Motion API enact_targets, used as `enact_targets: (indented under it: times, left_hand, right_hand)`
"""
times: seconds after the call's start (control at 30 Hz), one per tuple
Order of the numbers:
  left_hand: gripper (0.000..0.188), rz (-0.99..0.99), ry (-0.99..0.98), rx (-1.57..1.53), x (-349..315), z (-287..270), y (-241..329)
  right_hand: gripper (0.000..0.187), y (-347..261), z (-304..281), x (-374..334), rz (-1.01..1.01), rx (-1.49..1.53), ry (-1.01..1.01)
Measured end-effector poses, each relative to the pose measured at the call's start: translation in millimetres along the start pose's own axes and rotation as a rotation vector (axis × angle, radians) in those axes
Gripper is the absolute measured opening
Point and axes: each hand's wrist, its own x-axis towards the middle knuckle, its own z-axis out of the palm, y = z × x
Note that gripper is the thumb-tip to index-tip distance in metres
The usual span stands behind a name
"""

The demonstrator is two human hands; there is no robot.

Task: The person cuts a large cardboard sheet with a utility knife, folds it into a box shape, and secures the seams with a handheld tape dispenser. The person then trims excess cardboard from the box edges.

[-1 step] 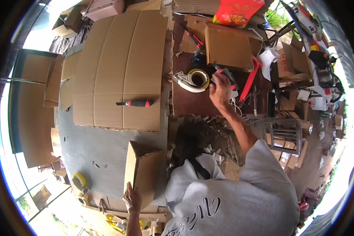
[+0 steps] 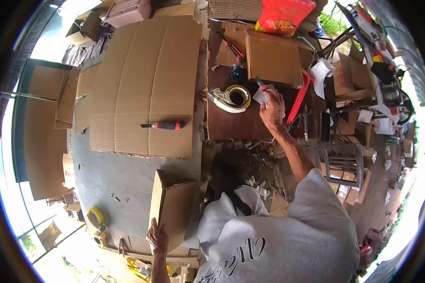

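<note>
My left hand (image 2: 157, 238) is closed on the near edge of a folded cardboard piece (image 2: 177, 212), which stands on the grey tabletop. On the dark red table to the right, my right hand (image 2: 272, 108) has its fingers curled round a red-and-black handled tool (image 2: 264, 87), partly hidden by the hand. A white tape dispenser (image 2: 218, 100) with a yellow-edged roll lies just left of that hand. Red long-handled tool arms (image 2: 300, 101) lie to its right. A knife (image 2: 163, 125) with a black and red handle rests on a large creased cardboard sheet (image 2: 141, 85).
Beyond my right hand lie a flat cardboard box (image 2: 275, 60), a red-and-black cutter (image 2: 233, 48) and a red bag (image 2: 285, 16). Pliers (image 2: 306, 123) are at the right. A yellow tape roll (image 2: 95, 216) sits at the near left. Cardboard scraps (image 2: 262, 186) litter the gap between tables.
My right hand has shifted slightly right and nearer, its fingers now curled over the red-and-black tool. My left hand and the folded cardboard piece stay in place.
</note>
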Motion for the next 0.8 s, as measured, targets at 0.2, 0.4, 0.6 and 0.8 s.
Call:
enact_targets:
  times: [0.2,0.4,0.6,0.8]
  left_hand:
    - [0.048,-0.117,-0.036,0.016,-11,5,-1]
    - [0.042,-0.242,0.037,0.044,-16,5,14]
    - [0.034,-0.295,0.093,0.054,-14,4,14]
    - [0.03,-0.14,0.235,-0.001,-18,4,9]
  right_hand:
    - [0.045,-25,8,2,-0.133,0.249,-0.101]
    - [0.045,-85,71,1,0.029,-0.057,-0.625]
    - [0.055,-84,69,-13,0.117,0.019,-0.609]
    - [0.037,-204,-46,-97,0.368,1.125,-1.109]
